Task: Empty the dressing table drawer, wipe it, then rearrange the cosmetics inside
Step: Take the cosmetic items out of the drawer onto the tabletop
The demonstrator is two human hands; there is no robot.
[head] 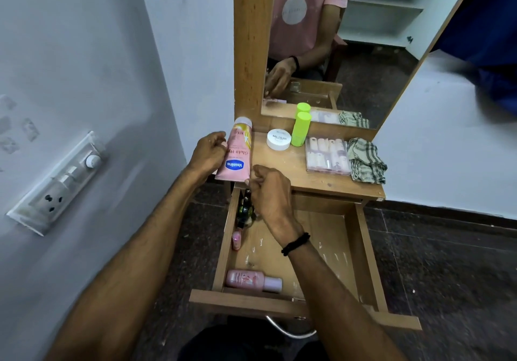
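Observation:
My left hand (208, 152) grips a pink Vaseline tube (237, 153), held cap-away at the left edge of the dressing table top (282, 169). My right hand (270, 190) touches the tube's near end with its fingertips, above the back left of the open drawer (321, 237). Inside the drawer, several small dark bottles (245, 209) and a small pink bottle (236, 239) stand along the left wall. A pink bottle (253, 280) lies on its side at the front left. The drawer floor shows white marks.
On the table top sit a white nail polish remover jar (278, 139), a green tube (301, 129), a clear box of false nails (328, 152) and a checked cloth (365, 160). A mirror (335, 38) stands behind. A wall socket panel (58, 184) is on the left.

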